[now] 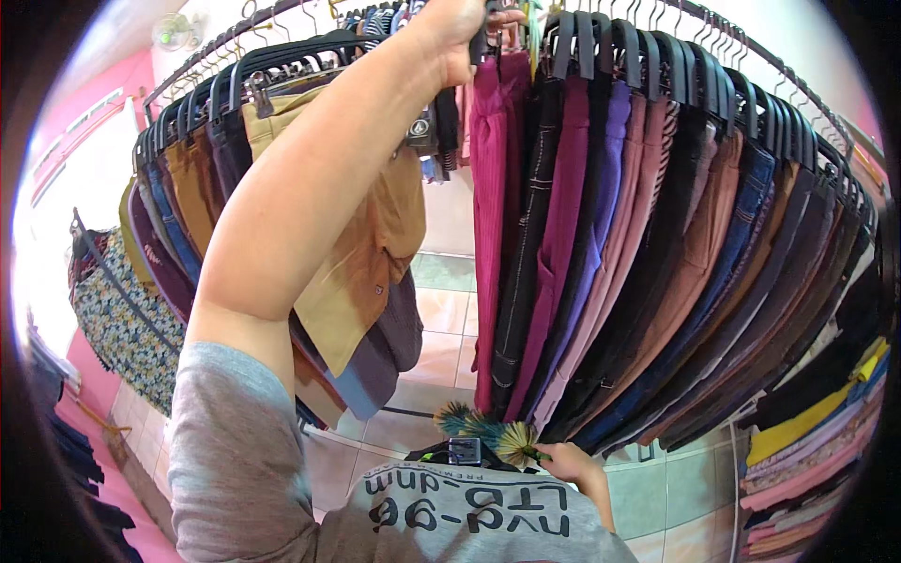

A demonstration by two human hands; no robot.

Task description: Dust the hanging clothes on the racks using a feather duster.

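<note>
My left hand (461, 32) is raised to the clothes rail and closed around a black hanger (480, 42) at the top middle. Just below it hang magenta ribbed trousers (488, 211). Low in front of my body, my right hand (571, 462) grips the green handle of a duster (517, 442) with yellow and teal fringes. The duster lies beside the lower ends of the hanging trousers, near my belt buckle (464, 451). To the left, partly behind my left forearm, hang tan shorts (338, 331) on a clip hanger.
A curved-looking metal rail (757, 53) carries many trousers on dark hangers at right. More garments hang at left, with a floral cloth (127, 310) beyond. Folded clothes (809, 450) are stacked at lower right. Tiled floor (440, 317) shows through the gap; a wall fan (172, 32) is at upper left.
</note>
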